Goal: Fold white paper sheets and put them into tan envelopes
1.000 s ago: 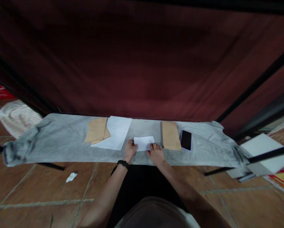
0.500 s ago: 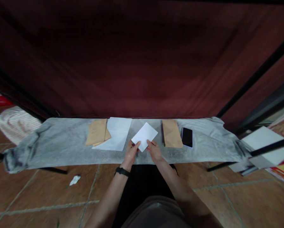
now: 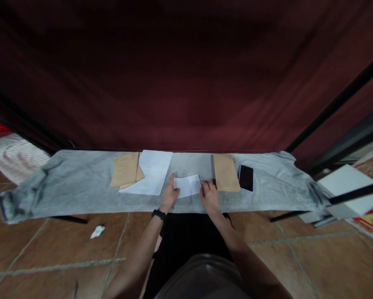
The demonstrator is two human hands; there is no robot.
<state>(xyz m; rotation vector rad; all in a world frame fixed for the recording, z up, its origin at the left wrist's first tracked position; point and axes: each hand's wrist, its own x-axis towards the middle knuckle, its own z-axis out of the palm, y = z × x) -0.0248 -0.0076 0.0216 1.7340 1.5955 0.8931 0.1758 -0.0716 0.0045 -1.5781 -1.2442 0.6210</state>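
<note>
A small folded white paper (image 3: 188,186) lies on the grey cloth-covered table (image 3: 80,187), right in front of me. My left hand (image 3: 169,194), with a black band on its wrist, grips the paper's left edge with a finger pointing up along it. My right hand (image 3: 209,195) presses and holds the paper's right edge, fingers curled. A larger white sheet (image 3: 151,172) lies to the left, partly over tan envelopes (image 3: 125,170). Another tan envelope (image 3: 225,172) lies just right of my right hand.
A black phone (image 3: 246,177) rests beside the right envelope. A dark red curtain (image 3: 186,83) hangs behind the table. Black frame bars (image 3: 332,108) slant at the right, with a white board (image 3: 345,187) beyond. A scrap of paper (image 3: 97,231) lies on the tiled floor.
The paper was lifted and turned diagonally half a second ago; now it is back down flat on the cloth, squared up, with both hands at its side edges.
</note>
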